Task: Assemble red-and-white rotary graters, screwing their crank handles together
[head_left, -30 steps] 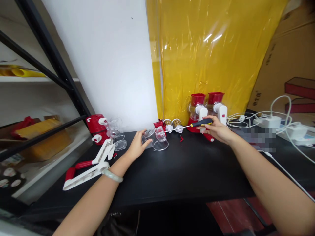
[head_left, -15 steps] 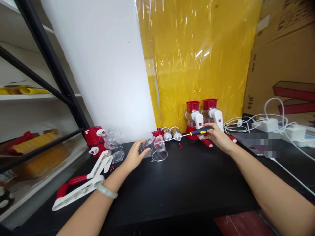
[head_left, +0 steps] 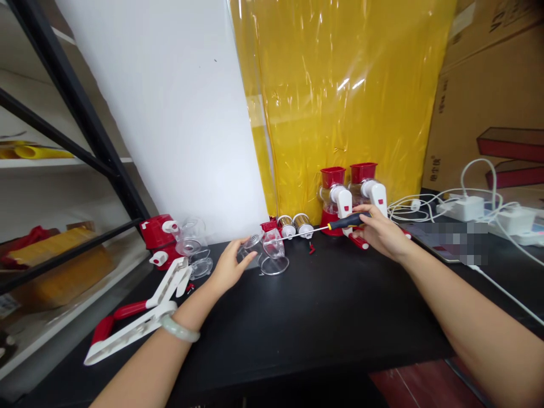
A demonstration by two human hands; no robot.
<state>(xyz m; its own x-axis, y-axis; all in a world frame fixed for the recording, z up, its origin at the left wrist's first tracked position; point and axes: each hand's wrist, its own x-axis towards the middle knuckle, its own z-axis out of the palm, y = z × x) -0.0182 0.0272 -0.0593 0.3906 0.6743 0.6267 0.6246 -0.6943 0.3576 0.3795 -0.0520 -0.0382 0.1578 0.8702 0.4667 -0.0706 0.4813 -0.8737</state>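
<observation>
The right hand (head_left: pixel 379 231) is holding a black-and-yellow metal-shafted screwdriver (head_left: pixel 345 221); the left hand (head_left: pixel 232 265) is gripping a clear rounded plastic piece (head_left: pixel 253 243).

Left forearm (head_left: pixel 157 345) runs up from the bottom edge, angled in to the right; left hand (head_left: pixel 232 263) is out front, thumb (head_left: pixel 247 260) spread from the fingers in an open C-shaped hold. Right forearm (head_left: pixel 463 309) comes in from the lower right, bare like the left, right wrist (head_left: pixel 406 249) roughly in line with it. Right hand (head_left: pixel 378 229) sits a bit higher, pointing left, fingers (head_left: pixel 364 209) bent in a light pinch grip.
</observation>
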